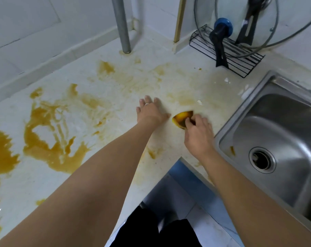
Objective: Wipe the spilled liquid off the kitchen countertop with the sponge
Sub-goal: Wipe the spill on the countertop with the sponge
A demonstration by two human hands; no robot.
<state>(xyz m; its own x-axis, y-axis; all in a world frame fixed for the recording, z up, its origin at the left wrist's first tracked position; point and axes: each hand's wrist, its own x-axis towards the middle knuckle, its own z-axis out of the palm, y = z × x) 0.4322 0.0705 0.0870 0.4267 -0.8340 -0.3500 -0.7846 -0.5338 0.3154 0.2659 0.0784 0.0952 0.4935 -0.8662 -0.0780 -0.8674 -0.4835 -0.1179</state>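
A yellow sponge (182, 117), stained brown, lies on the white countertop (177, 82) near the sink. My right hand (198, 132) grips its near edge with the fingers closed on it. My left hand (150, 110) rests flat on the counter just left of the sponge, fingers spread, a ring on one finger. Brown-orange spilled liquid (49, 139) covers the left part of the counter in thick pools and streaks. Paler smears (131, 79) spread across the middle and back of the counter.
A steel sink (275, 139) with a round drain sits at the right. A black wire rack (229, 50) with glass lids and a black utensil stands in the back corner. A grey pipe (122, 25) rises from the counter at the back. Blue floor shows below the counter's inner corner.
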